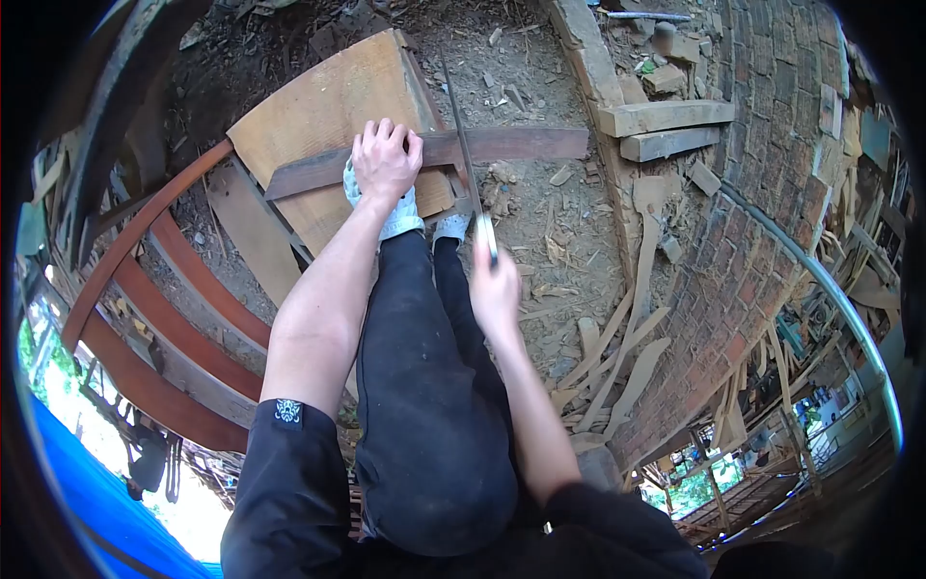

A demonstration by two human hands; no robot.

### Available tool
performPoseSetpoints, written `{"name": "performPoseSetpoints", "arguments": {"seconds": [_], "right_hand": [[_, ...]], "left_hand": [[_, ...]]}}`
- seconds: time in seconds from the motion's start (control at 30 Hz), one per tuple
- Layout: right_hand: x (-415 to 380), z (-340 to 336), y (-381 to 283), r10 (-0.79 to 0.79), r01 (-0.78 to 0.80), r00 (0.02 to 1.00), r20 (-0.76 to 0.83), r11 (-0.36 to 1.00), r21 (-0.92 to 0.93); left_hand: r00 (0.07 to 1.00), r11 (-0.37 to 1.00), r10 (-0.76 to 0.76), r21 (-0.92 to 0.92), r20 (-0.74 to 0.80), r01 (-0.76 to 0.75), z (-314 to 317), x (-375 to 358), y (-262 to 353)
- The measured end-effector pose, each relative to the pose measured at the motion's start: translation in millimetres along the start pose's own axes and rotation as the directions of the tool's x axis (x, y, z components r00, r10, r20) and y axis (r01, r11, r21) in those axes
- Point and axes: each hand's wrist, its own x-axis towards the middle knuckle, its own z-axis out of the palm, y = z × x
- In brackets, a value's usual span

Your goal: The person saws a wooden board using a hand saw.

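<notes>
A dark brown wooden board [526, 145] lies across a wide light-brown wooden block [323, 111], its right end sticking out past the block's edge. My left hand [386, 164] is closed over the board, fingers curled at its far edge. In my right hand [496, 285] is the handle of a handsaw [459, 121], held in a closed grip. The saw's long narrow blade points away from me and crosses the board just beyond the block's right edge. One white shoe [400, 220] is beside the board under my left wrist; the other is near the saw.
A reddish-brown slatted wooden frame [183, 265] stands at the left. Two squared timber pieces [666, 118] lie at the right beside a brick surface [714, 323]. Curved wood offcuts [632, 372] and chips litter the dirt ground. A metal pipe [839, 289] curves along the right.
</notes>
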Motion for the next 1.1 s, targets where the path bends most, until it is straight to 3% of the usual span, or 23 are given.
{"name": "performPoseSetpoints", "arguments": {"seconds": [0.03, 0.07, 0.1, 0.13, 0.23, 0.3, 0.37, 0.5, 0.57, 0.63, 0.7, 0.73, 0.8, 1.0, 1.1], "right_hand": [[35, 20, -17, -0.007, 0.006, 0.999, 0.043, 1.000, 0.026], [55, 33, -26, 0.036, -0.031, 0.999, 0.039, 0.993, -0.116], [54, 31, -32, 0.087, -0.080, 0.994, 0.060, 0.990, -0.116], [43, 25, -25, 0.042, -0.040, 0.999, 0.035, 0.998, -0.039], [-69, -15, 5, -0.004, 0.003, 0.999, 0.032, 0.999, 0.040], [-126, -53, 16, 0.083, -0.089, 0.989, 0.119, 0.995, 0.049], [-106, -59, 11, 0.070, -0.073, 0.993, 0.098, 0.997, 0.029], [38, 24, -20, 0.030, -0.028, 0.998, 0.052, 0.999, -0.040], [53, 35, -32, 0.092, -0.089, 0.995, 0.041, 0.994, -0.056], [22, 16, -21, 0.053, -0.054, 0.998, 0.036, 0.998, 0.033], [-62, -10, 9, -0.014, 0.012, 1.000, 0.017, 0.994, 0.112], [-103, -36, 14, 0.098, -0.107, 0.989, 0.110, 0.991, 0.075], [-136, -61, 23, 0.068, -0.076, 0.991, 0.114, 0.994, 0.075], [53, 29, -32, 0.059, -0.057, 0.997, 0.040, 0.998, -0.042], [64, 31, -32, 0.112, -0.110, 0.992, 0.050, 0.993, -0.041]], "left_hand": [[1.000, 1.000, 0.010, 0.006, 0.003, -0.010, 0, 0, -2], [1.000, 1.000, 0.008, 0.002, 0.000, -0.008, 2, 1, -3], [1.000, 1.000, 0.006, -0.007, 0.003, -0.006, 3, 1, -4], [1.000, 1.000, 0.010, -0.013, 0.013, -0.010, 3, 0, -1], [1.000, 1.000, -0.004, 0.020, 0.013, 0.004, 3, 1, 2], [1.000, 1.000, 0.008, 0.006, 0.012, -0.008, 5, -1, -3], [1.000, 1.000, 0.026, -0.001, 0.009, -0.026, 4, -3, -2], [1.000, 1.000, 0.013, 0.021, 0.012, -0.013, 3, 4, -3], [1.000, 1.000, 0.009, 0.017, 0.021, -0.009, 1, 2, -1], [1.000, 1.000, 0.004, 0.021, 0.020, -0.004, 2, -4, -2], [1.000, 1.000, -0.010, 0.022, 0.021, 0.009, 4, 1, 0], [1.000, 1.000, -0.015, 0.026, 0.014, 0.014, 4, 3, 0], [1.000, 1.000, -0.005, 0.028, 0.017, 0.005, 3, 1, 1], [0.999, 0.999, 0.006, 0.039, 0.036, -0.007, 1, 3, 0], [0.999, 1.000, -0.020, 0.014, 0.030, 0.019, 2, 2, 1]]}}
